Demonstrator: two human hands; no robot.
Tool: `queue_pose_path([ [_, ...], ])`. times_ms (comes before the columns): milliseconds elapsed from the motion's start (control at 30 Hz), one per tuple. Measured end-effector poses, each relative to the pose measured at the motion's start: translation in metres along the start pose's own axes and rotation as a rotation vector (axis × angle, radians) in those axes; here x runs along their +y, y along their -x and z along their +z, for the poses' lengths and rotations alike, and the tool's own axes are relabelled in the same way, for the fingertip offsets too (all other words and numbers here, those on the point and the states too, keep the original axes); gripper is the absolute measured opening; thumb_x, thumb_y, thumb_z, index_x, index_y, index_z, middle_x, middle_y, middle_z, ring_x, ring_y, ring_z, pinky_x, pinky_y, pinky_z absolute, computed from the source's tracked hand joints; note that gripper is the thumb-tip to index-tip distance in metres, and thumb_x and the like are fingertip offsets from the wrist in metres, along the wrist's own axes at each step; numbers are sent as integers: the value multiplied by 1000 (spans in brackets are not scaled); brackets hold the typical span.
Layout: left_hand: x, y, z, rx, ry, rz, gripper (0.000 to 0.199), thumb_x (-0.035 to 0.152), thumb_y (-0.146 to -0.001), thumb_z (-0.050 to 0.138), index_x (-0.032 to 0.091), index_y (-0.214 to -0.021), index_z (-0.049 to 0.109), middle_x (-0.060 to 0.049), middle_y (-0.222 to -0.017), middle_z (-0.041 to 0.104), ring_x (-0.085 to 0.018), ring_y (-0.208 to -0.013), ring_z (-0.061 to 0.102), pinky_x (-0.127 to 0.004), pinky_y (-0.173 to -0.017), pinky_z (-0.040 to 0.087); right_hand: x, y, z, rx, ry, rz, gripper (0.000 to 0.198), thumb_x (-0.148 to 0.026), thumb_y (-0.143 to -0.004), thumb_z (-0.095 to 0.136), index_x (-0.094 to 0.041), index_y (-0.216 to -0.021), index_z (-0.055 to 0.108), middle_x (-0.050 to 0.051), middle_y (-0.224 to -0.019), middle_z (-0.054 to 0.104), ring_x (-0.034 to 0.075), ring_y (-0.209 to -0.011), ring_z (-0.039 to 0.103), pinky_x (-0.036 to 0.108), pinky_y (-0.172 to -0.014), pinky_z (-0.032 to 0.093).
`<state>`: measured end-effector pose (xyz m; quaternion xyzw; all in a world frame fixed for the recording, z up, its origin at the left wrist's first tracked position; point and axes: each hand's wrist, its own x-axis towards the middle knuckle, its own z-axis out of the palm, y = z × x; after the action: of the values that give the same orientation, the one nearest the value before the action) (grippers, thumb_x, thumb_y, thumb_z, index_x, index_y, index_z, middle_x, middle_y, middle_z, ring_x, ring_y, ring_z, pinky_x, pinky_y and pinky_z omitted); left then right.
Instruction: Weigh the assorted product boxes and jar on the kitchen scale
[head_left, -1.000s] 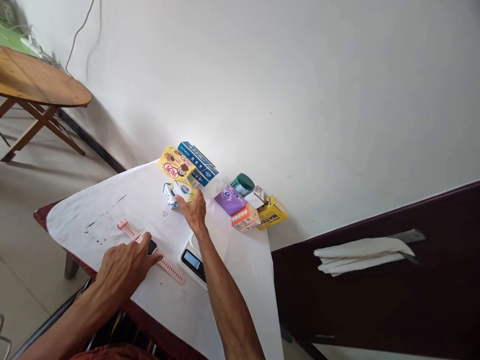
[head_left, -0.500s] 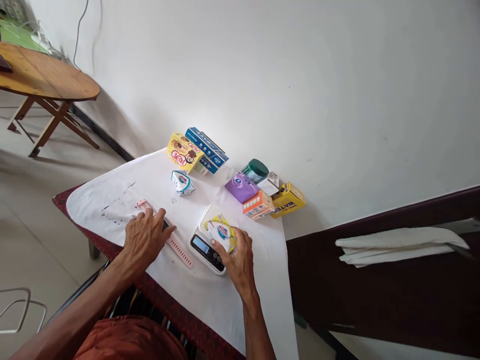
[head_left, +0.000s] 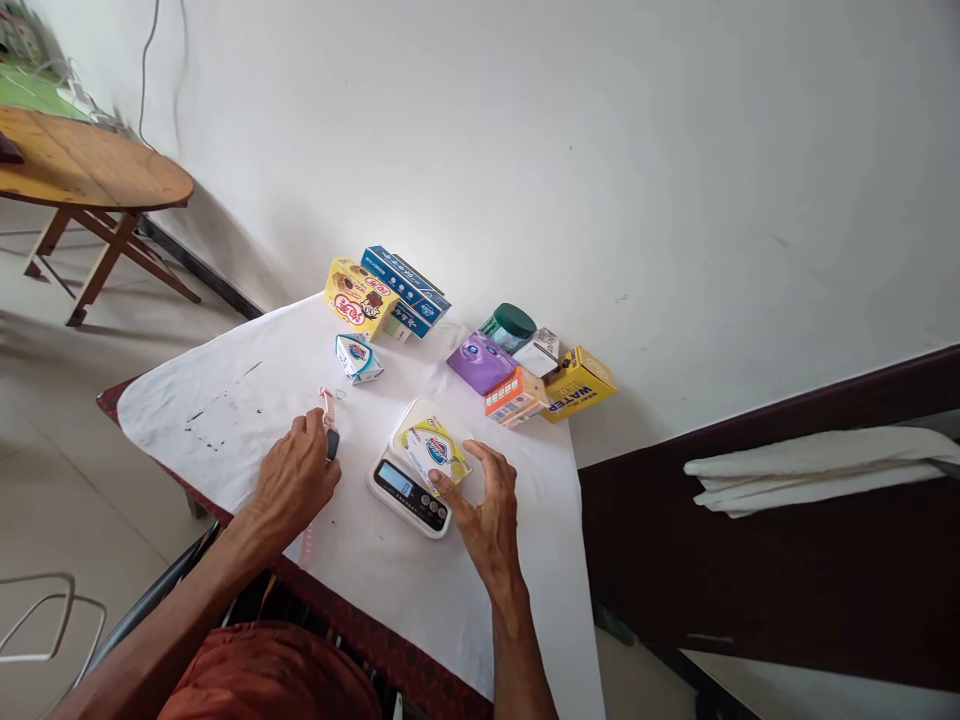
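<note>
A yellow-and-white boxed soap bar (head_left: 435,448) lies on the platform of a white digital kitchen scale (head_left: 396,515), whose display is lit. Around the near right side of the soap, my right hand (head_left: 489,520) has its thumb and fingers spread, the thumb close to the box's edge; whether it touches cannot be made out. To the left of the scale, my left hand (head_left: 296,475) grips a smartwatch (head_left: 331,443) with a pink strap, partly covered by the fingers. A white-and-blue soap box (head_left: 358,360) stands beyond my left hand.
Behind stand a yellow snack box (head_left: 360,300) and blue cartons (head_left: 409,290). Farther right are a purple box (head_left: 482,362), a green-lidded jar (head_left: 512,325), an orange-and-white box (head_left: 516,397) and a yellow box (head_left: 581,385), near the wall. A round wooden table (head_left: 97,165) is at left.
The smartwatch has turned in my left hand, its strap now pointing toward the table's near edge. My right hand's fingers have opened away from the soap on the scale.
</note>
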<state>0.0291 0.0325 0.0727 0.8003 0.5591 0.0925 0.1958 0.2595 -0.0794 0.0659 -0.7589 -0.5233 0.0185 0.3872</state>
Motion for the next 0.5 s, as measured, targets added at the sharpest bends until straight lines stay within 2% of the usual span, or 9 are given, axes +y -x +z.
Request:
queue_pose_path([
  [133, -8, -1, 3, -36, 65, 48, 19, 21, -95, 44, 18, -108, 57, -16, -114, 70, -33, -102, 71, -39, -75, 50, -2, 0, 13, 5, 116, -68, 70, -66, -80, 76, -21, -131, 59, 15, -125, 67, 36, -121, 56, 54, -99, 49],
  [200, -14, -4, 2, -40, 115, 60, 12, 24, -93, 44, 21, -97, 55, -15, -105, 71, -33, -92, 71, -39, -71, 48, -4, -1, 20, 6, 192, -66, 66, -58, -83, 75, -19, -133, 58, 16, -123, 68, 37, -117, 57, 55, -96, 50],
  [267, -23, -7, -2, -38, 195, 61, 10, 29, -93, 43, 23, -95, 52, -12, -95, 71, -32, -86, 70, -39, -70, 48, -5, -3, 23, 1, 229, -57, 58, -50, -86, 73, -19, -132, 59, 16, -121, 69, 36, -114, 59, 54, -94, 51],
  [333, -32, -8, -8, -47, 304, 55, 14, 35, -96, 40, 25, -99, 49, -7, -84, 71, -28, -78, 69, -37, -71, 49, -5, -3, 21, 4, 206, -52, 54, -44, -85, 72, -19, -131, 60, 15, -118, 70, 35, -112, 61, 52, -94, 52],
  [400, -43, -6, -14, -95, 432, 79, 25, 46, -98, 39, 24, -105, 48, -4, -82, 73, -23, -71, 69, -34, -68, 52, -1, -2, 12, 32, 133, -16, 54, -45, -82, 73, -19, -128, 62, 14, -116, 70, 33, -110, 62, 49, -94, 53],
  [433, -47, -4, -16, -113, 520, 96, 32, 51, -99, 36, 24, -109, 49, -4, -87, 74, -21, -69, 67, -33, -65, 52, 4, -1, 6, 57, 86, 28, 54, -47, -81, 74, -19, -126, 64, 14, -116, 71, 32, -109, 64, 47, -93, 54],
  [500, -54, 2, -19, -134, 761, 59, 45, 64, -95, 44, 23, -109, 56, -5, -88, 73, -19, -63, 60, -32, -59, 49, 20, 0, -10, 138, 8, 157, 57, -54, -79, 75, -19, -124, 65, 13, -117, 72, 31, -105, 66, 43, -88, 55],
])
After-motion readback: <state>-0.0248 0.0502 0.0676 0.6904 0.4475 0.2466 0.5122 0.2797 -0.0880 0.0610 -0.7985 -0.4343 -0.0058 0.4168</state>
